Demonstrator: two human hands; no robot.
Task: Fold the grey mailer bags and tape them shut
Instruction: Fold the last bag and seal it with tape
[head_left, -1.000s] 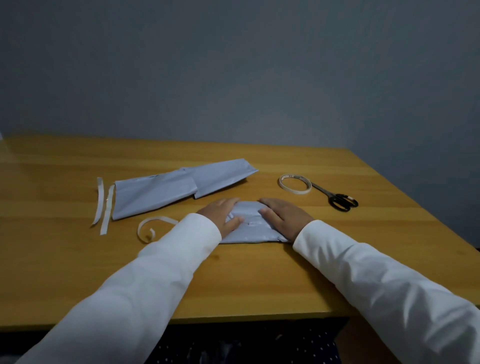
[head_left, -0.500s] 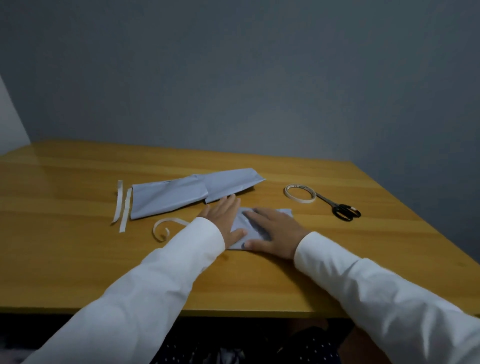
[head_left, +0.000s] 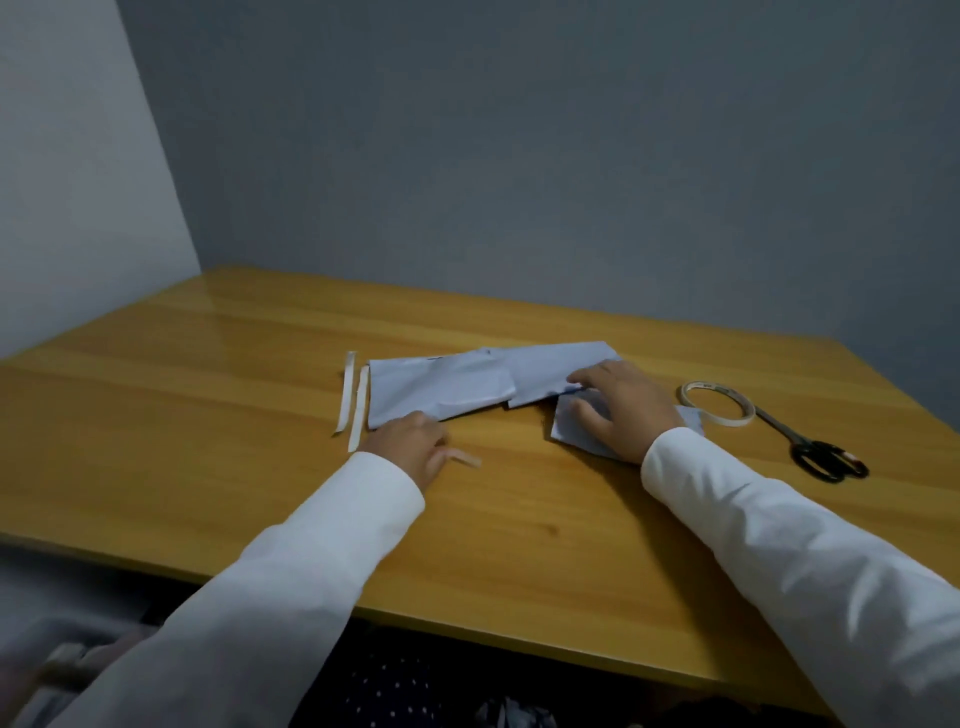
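— Grey folded mailer (head_left: 576, 431) pinned flat to table (head_left: 208, 415) under right hand (head_left: 623, 410), fingers spread, gripping nothing. Where from left hand (head_left: 410, 447)?

— Well to its right; left grip loosely curled by curled strip (head_left: 465, 460), contact unclear. Moved off mailer since earlier frame.

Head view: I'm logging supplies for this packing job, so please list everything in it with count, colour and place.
Wooden table: one, honey-yellow, fills the foreground.
Long folded plastic mailer bags: apparently two overlapping, grey, mid-table.
Small folded plastic mailer bag: one, grey, under the right hand.
Paper backing strips: two, white, left of the long bags.
Curled strip: one, pale, at the left hand.
Tape roll: one, whitish, right side.
Scissors: one, black-handled, beside the roll.
Left hand: curled at the strip.
Right hand: presses the small bag.
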